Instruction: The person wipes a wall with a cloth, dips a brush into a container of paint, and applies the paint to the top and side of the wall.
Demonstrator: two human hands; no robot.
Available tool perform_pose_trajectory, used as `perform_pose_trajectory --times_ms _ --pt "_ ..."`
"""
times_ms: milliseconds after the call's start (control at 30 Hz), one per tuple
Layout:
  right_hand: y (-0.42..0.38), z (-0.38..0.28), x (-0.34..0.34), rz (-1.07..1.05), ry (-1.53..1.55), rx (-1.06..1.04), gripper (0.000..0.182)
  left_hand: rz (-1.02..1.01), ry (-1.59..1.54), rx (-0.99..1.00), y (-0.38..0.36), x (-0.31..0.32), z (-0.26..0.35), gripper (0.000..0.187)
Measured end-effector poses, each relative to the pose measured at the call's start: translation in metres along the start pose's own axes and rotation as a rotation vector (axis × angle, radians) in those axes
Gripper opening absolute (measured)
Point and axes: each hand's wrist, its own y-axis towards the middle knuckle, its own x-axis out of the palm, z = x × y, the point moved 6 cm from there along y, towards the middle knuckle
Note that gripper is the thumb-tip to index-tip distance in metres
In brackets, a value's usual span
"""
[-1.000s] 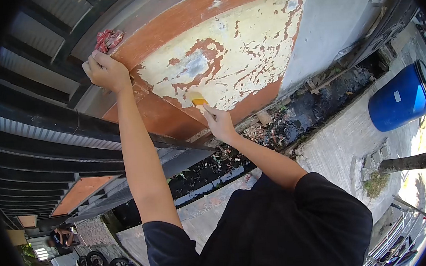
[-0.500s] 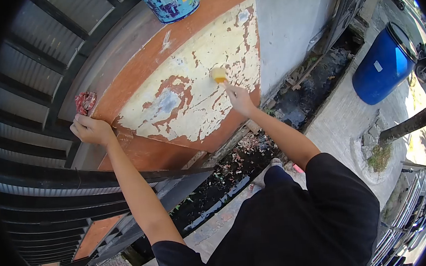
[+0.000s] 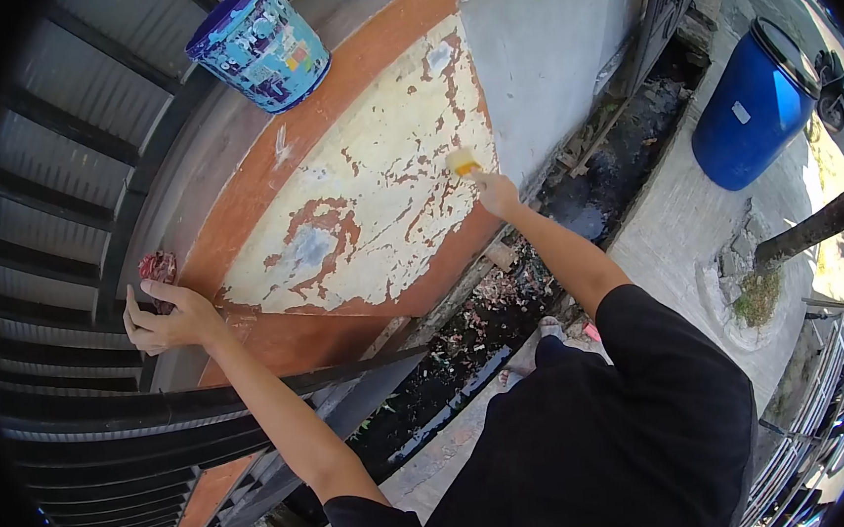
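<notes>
My right hand (image 3: 499, 196) is closed round the handle of a paintbrush (image 3: 464, 161). Its pale, blurred bristles overlap the right part of the peeling cream patch (image 3: 337, 186) on the orange wall. At the left end of the wall's ledge, my left hand (image 3: 174, 321) is open, thumb and fingers apart, with nothing in it. Right above its thumb lies a crumpled red and white rag (image 3: 157, 268), beside the dark metal fence bars (image 3: 39, 190). A paint-smeared blue bucket (image 3: 272, 62) stands on the ledge above the patch.
Below the wall runs a dark drain (image 3: 468, 344) strewn with paint flakes, and my feet stand on the concrete by it. A large blue drum (image 3: 747, 114) is on the right, near a tree trunk (image 3: 816, 228). A parked motorcycle (image 3: 835, 97) stands beyond.
My left hand has loosened from a closed grip to spread fingers. The brush in my right hand has shifted right across the patch. The view has swung, showing more of the bucket.
</notes>
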Motion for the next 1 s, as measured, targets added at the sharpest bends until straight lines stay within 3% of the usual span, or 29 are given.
perform_pose_trajectory --times_ms 33,100,167,233,300,367,467,533,633,733,767,800,867,1000 --pt "-0.024 0.030 0.040 -0.217 -0.080 0.041 0.035 -0.004 -0.112 0.103 0.004 0.001 0.027 0.028" --pt "-0.038 0.053 0.065 -0.239 -0.130 0.021 0.036 -0.024 -0.222 0.291 0.011 0.001 0.083 0.026" --pt "-0.036 0.077 0.052 -0.034 -0.039 0.246 0.041 -0.091 -0.240 0.323 0.016 0.012 0.128 0.025" --pt "0.002 0.052 -0.007 0.076 -0.070 0.144 0.042 -0.190 -0.260 0.371 0.009 0.020 0.155 0.025" --pt "0.034 0.023 -0.073 0.470 0.141 0.189 0.040 -0.200 -0.310 0.311 0.011 0.036 0.173 0.031" --pt "0.031 -0.006 -0.123 0.731 0.470 0.261 0.040 -0.230 -0.266 0.254 0.006 0.053 0.169 0.033" --pt "0.049 -0.014 -0.044 0.566 0.661 0.198 0.032 -0.257 -0.187 0.178 0.002 0.062 0.176 0.036" --pt "-0.015 -0.060 0.015 0.402 0.580 0.113 0.035 -0.253 -0.149 0.165 0.000 0.061 0.177 0.037" --pt "-0.076 -0.031 0.077 -0.230 0.500 -0.118 0.037 -0.232 -0.129 0.144 0.000 0.065 0.170 0.041" --pt "-0.054 0.046 0.033 -0.038 0.637 0.348 0.035 -0.326 -0.027 0.141 -0.001 0.069 0.172 0.040" --pt "-0.040 0.054 -0.001 0.058 0.587 0.377 0.036 -0.331 -0.024 0.149 -0.002 0.069 0.171 0.040" --pt "0.000 0.099 0.018 0.200 0.509 0.301 0.038 -0.345 -0.022 0.151 -0.002 0.072 0.172 0.040" --pt "0.037 0.126 0.017 0.285 0.589 0.379 0.041 -0.354 -0.019 0.161 0.000 0.072 0.171 0.041" --pt "0.043 0.116 0.057 0.373 0.843 0.479 0.040 -0.463 -0.010 0.136 -0.003 0.080 0.173 0.046"
